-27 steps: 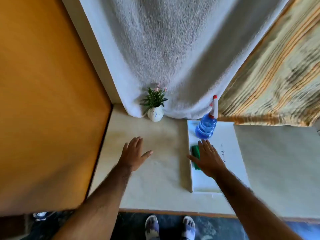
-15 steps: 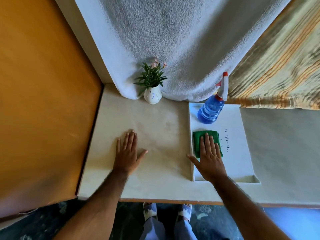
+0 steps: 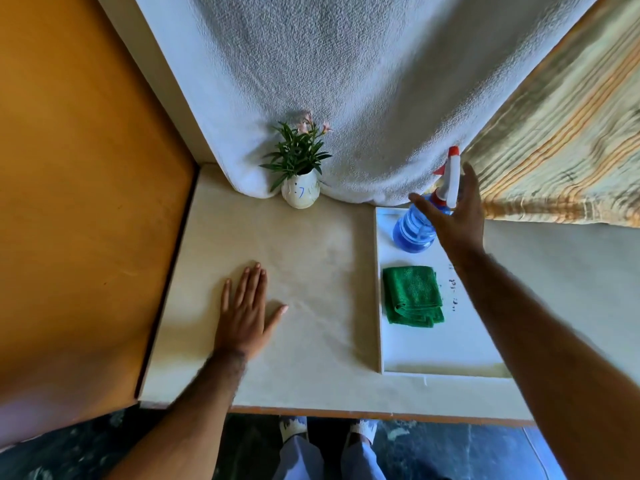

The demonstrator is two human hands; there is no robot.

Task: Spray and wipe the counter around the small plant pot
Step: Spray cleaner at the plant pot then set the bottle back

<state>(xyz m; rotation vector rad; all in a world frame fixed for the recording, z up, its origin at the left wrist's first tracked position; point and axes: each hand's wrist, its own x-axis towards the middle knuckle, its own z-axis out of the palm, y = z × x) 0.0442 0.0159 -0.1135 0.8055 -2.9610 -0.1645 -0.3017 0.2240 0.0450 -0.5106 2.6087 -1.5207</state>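
Observation:
A small white plant pot (image 3: pixel 300 193) with green leaves and pink flowers stands at the back of the cream counter (image 3: pixel 311 271). A blue spray bottle (image 3: pixel 414 232) with a white and red trigger head stands at the far end of a white tray (image 3: pixel 433 355). A folded green cloth (image 3: pixel 412 295) lies on the tray nearer me. My right hand (image 3: pixel 453 216) is spread around the bottle's neck, fingers apart, not closed on it. My left hand (image 3: pixel 246 311) lies flat on the counter, palm down.
A white towel (image 3: pixel 346 81) hangs behind the pot, touching the counter. A striped cloth (image 3: pixel 571 150) hangs at the right. An orange panel (image 3: pixel 76 185) walls off the left side. The counter's front edge runs just above my feet.
My right hand has lifted off the green cloth and moved forward to the spray bottle. My left hand stays flat on the counter. The camera view has shifted slightly.

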